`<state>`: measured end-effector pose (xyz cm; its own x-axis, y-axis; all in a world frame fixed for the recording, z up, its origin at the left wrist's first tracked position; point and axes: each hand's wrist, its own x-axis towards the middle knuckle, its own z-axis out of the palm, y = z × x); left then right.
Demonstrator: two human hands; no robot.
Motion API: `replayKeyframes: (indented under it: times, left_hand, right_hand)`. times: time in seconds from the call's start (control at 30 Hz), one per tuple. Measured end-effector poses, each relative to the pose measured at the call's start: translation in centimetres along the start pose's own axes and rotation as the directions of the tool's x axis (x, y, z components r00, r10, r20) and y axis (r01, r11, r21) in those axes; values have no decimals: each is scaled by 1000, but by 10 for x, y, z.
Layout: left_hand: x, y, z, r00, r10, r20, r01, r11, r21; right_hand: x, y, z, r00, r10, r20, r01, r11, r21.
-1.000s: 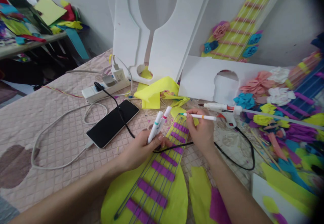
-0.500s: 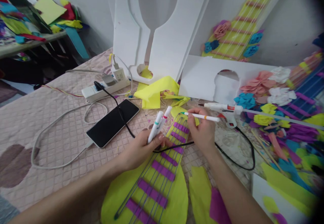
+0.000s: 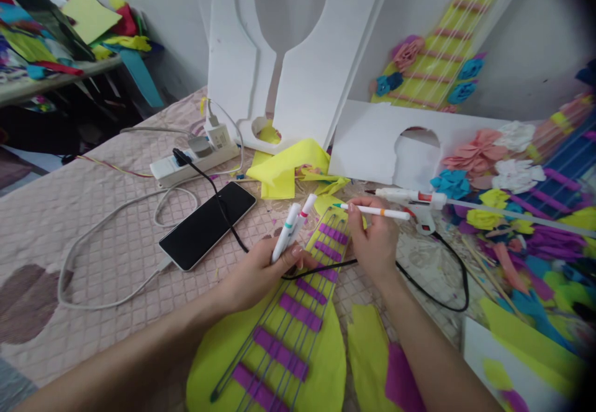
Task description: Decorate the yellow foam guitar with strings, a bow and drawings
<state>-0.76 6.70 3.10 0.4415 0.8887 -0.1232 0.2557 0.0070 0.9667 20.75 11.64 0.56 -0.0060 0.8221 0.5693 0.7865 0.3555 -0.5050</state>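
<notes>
My left hand (image 3: 265, 270) grips two markers (image 3: 285, 235) at yellow guitar (image 3: 298, 337); right hand (image 3: 375, 241) pinches pen (image 3: 388, 213), tip at narrow end.

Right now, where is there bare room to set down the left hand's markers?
A wide bare patch of quilted cover lies left, between its far edge and the white cable. A smaller one sits inside that cable's loop, left of the phone. It is crowded at right with a glue gun, paper flowers and scraps.

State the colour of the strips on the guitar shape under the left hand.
The strips are purple, clearest in the head view.
</notes>
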Motion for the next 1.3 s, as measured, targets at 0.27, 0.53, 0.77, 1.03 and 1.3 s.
replayKeyframes:
  times: [0.27,0.53,0.77,1.03,1.3]
  left_hand:
    - [0,-1,0,1000,-8,22,8,1000,-30]
    - [0,-2,0,1000,2,17,-2,1000,-10]
    - [-1,-1,0,1000,-13,23,13,1000,-19]
    - [0,-1,-1,1000,-6,21,7,999,-39]
    - [-1,-3,0,999,-14,33,15,999,-46]
  right_hand:
    - [1,1,3,999,-22,35,23,999,-27]
    - [0,1,3,999,8,43,-7,1000,-26]
    - [-1,2,3,999,9,31,-8,999,-34]
    - [0,1,3,1000,-22,21,23,999,-28]
    - [0,3,4,999,-20,45,21,999,-35]
